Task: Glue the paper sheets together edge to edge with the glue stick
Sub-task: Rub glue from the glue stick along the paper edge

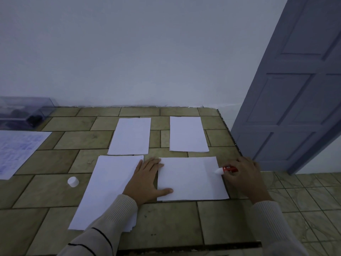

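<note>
A white sheet (pixel 191 179) lies on the tiled counter (pixel 166 222) in front of me. My left hand (pixel 145 180) lies flat across its left edge, fingers straight, thumb on the paper. My right hand (pixel 243 176) grips a red glue stick (pixel 227 169) with its white tip at the sheet's right edge. To the left lies a stack of white sheets (pixel 108 189), partly under my left arm. Two more white sheets lie farther back, one at the middle (pixel 131 135) and one to the right (pixel 187 133). The white glue cap (pixel 73 181) stands left of the stack.
A printed page (pixel 16 150) lies at the counter's left edge. A clear plastic box (pixel 24 111) with dark contents stands in the back left corner against the wall. The counter ends at the right, beside a grey door (pixel 295 100) and tiled floor.
</note>
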